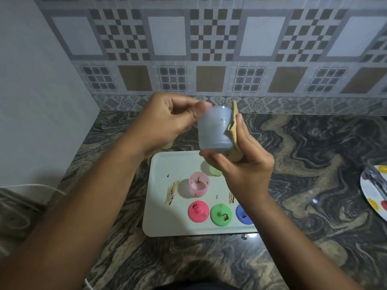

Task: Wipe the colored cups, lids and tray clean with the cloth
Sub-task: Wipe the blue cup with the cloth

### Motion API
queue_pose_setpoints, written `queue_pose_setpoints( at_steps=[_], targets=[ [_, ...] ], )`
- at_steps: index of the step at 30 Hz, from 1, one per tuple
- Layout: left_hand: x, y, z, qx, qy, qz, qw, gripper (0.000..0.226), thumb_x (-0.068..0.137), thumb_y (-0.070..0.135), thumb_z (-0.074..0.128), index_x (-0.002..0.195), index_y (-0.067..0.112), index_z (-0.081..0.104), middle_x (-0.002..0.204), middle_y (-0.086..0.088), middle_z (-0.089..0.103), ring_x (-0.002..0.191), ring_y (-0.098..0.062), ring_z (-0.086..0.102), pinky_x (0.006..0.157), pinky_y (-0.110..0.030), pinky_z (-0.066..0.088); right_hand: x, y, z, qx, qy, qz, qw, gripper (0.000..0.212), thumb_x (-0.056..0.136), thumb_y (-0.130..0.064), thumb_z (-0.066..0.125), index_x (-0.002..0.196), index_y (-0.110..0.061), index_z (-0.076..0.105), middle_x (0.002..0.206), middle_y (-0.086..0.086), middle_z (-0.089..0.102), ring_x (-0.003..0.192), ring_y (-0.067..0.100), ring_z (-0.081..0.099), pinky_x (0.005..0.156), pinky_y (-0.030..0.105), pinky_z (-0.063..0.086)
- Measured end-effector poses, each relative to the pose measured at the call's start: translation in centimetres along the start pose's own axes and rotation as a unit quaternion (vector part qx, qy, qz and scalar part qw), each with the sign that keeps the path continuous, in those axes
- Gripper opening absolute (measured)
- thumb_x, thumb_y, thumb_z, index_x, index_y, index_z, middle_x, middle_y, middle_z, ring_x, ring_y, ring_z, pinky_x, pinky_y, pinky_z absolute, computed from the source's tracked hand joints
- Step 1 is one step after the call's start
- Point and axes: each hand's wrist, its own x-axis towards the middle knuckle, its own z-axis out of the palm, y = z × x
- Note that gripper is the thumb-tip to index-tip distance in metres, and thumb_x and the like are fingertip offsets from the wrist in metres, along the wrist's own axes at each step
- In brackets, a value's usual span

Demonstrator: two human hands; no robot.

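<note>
Both hands are raised above the worktop with a pale blue translucent plastic cup (215, 128) held between them, tilted and a little blurred. The right hand (243, 166) cradles it from below and from the right: the thumb lies under the cup and the fingers press a folded tan cloth (234, 124) flat against its side, so this hand grips cloth and cup together. The left hand (165, 122) has its fingers curled, and its fingertips pinch the cup's upper left edge, as far as the blur allows.

Beneath them a white rectangular tray (159, 216) lies on the dark marbled stone counter (314, 164). On the tray an open pink plastic cup (199, 184) stands upright with dark specks on its wall. Behind it a pale green cup (213, 170) is half hidden by the right hand. Along the tray's near edge sit three round knobbed lids in a row: a pink lid (198, 211), a green lid (221, 214) with a brown blot, and a blue lid (243, 214) partly covered by the right wrist. A brown smear (172, 192) marks the tray left of the pink cup, and a second one peeps out beside the wrist.

At the right edge a white plate with coloured dots (374, 197) rests on the counter. A patterned tiled wall (209, 49) rises behind, and a white cable (31, 186) runs in from the left
</note>
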Motion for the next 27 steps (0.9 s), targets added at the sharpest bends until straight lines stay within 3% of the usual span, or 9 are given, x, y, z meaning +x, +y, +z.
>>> queue_pose_setpoints(
  at_steps=[2, 5, 7, 12, 15, 19, 21, 23, 27],
  targets=[
    [0.2, -0.2, -0.2, -0.016, 0.002, -0.008, 1.000, 0.019, 0.076, 0.032, 0.071, 0.094, 0.028, 0.077, 0.098, 0.003, 0.077, 0.099, -0.024, 0.072, 0.089, -0.049, 0.058, 0.3, -0.1, -0.1, 0.015, 0.008, 0.002, 1.000, 0.087, 0.072, -0.031, 0.090, 0.141, -0.001, 0.045, 0.140, 0.010, 0.055, 0.127, 0.032, 0.063, 0.100, 0.046, 0.057],
    [0.5, -0.1, 0.2, -0.025, 0.008, -0.003, 1.000, 0.010, 0.079, 0.020, 0.072, 0.088, 0.023, 0.075, 0.085, 0.006, 0.077, 0.084, -0.013, 0.073, 0.073, -0.037, 0.062, 0.6, -0.2, 0.0, -0.057, -0.004, -0.051, 0.997, 0.080, 0.077, -0.033, 0.087, 0.136, 0.006, 0.051, 0.140, 0.018, 0.056, 0.130, 0.019, 0.059, 0.107, 0.023, 0.050],
    [0.5, 0.1, 0.7, 0.023, 0.008, 0.031, 0.999, 0.010, 0.084, 0.015, 0.073, 0.090, 0.023, 0.075, 0.088, 0.006, 0.077, 0.085, -0.015, 0.073, 0.074, -0.038, 0.062, 0.8, -0.2, -0.2, -0.098, -0.028, -0.081, 0.992, 0.074, 0.078, -0.033, 0.089, 0.132, 0.009, 0.059, 0.140, 0.028, 0.056, 0.138, 0.011, 0.051, 0.106, 0.019, 0.048],
    [0.5, -0.2, 0.9, 0.014, -0.004, 0.015, 1.000, 0.024, 0.081, 0.036, 0.072, 0.102, 0.028, 0.076, 0.102, 0.007, 0.076, 0.100, -0.014, 0.071, 0.084, -0.045, 0.060, 0.7, 0.7, -0.6, -0.046, -0.019, -0.046, 0.998, 0.079, 0.078, -0.033, 0.086, 0.138, 0.004, 0.050, 0.139, 0.025, 0.058, 0.131, 0.034, 0.060, 0.104, 0.038, 0.055],
    [0.7, -0.6, 0.3, -0.025, -0.015, -0.016, 0.999, 0.024, 0.079, 0.025, 0.071, 0.102, 0.029, 0.075, 0.106, 0.006, 0.076, 0.105, -0.017, 0.070, 0.086, -0.045, 0.059, 0.9, 0.6, -0.6, 0.022, -0.002, 0.004, 1.000, 0.082, 0.079, -0.039, 0.084, 0.142, -0.002, 0.045, 0.142, 0.009, 0.056, 0.130, 0.035, 0.061, 0.098, 0.052, 0.057],
    [1.1, -0.5, 0.1, -0.029, 0.005, -0.001, 1.000, 0.021, 0.071, 0.022, 0.075, 0.092, 0.023, 0.075, 0.092, 0.003, 0.077, 0.091, -0.015, 0.073, 0.075, -0.036, 0.061, 1.5, 0.4, -0.3, -0.063, -0.028, -0.066, 0.995, 0.078, 0.080, -0.035, 0.085, 0.136, 0.008, 0.052, 0.138, 0.024, 0.058, 0.132, 0.030, 0.058, 0.108, 0.031, 0.052],
    [1.3, -0.2, 0.1, 0.002, 0.004, 0.017, 1.000, 0.025, 0.070, 0.028, 0.076, 0.094, 0.022, 0.076, 0.094, 0.001, 0.077, 0.092, -0.019, 0.073, 0.079, -0.040, 0.060, 1.7, 0.4, -0.3, -0.100, -0.040, -0.094, 0.990, 0.076, 0.078, -0.031, 0.088, 0.133, 0.012, 0.055, 0.138, 0.031, 0.057, 0.132, 0.031, 0.057, 0.108, 0.026, 0.050],
    [1.2, 0.1, 0.2, 0.010, 0.003, 0.029, 1.000, 0.028, 0.073, 0.032, 0.075, 0.099, 0.021, 0.076, 0.098, 0.002, 0.077, 0.096, -0.017, 0.072, 0.083, -0.040, 0.060, 1.6, 0.8, -0.2, -0.072, -0.029, -0.072, 0.994, 0.078, 0.079, -0.031, 0.088, 0.136, 0.007, 0.052, 0.138, 0.027, 0.057, 0.131, 0.032, 0.059, 0.105, 0.031, 0.054],
    [1.1, 0.2, -0.2, -0.076, 0.005, -0.008, 0.997, 0.024, 0.083, 0.024, 0.067, 0.102, 0.012, 0.073, 0.105, -0.003, 0.075, 0.093, -0.015, 0.073, 0.079, -0.043, 0.061, 1.1, 1.4, 0.1, 0.099, 0.004, 0.065, 0.993, 0.084, 0.075, -0.038, 0.091, 0.146, -0.018, 0.052, 0.143, 0.020, 0.060, 0.129, 0.040, 0.061, 0.094, 0.060, 0.058]
  ],
)
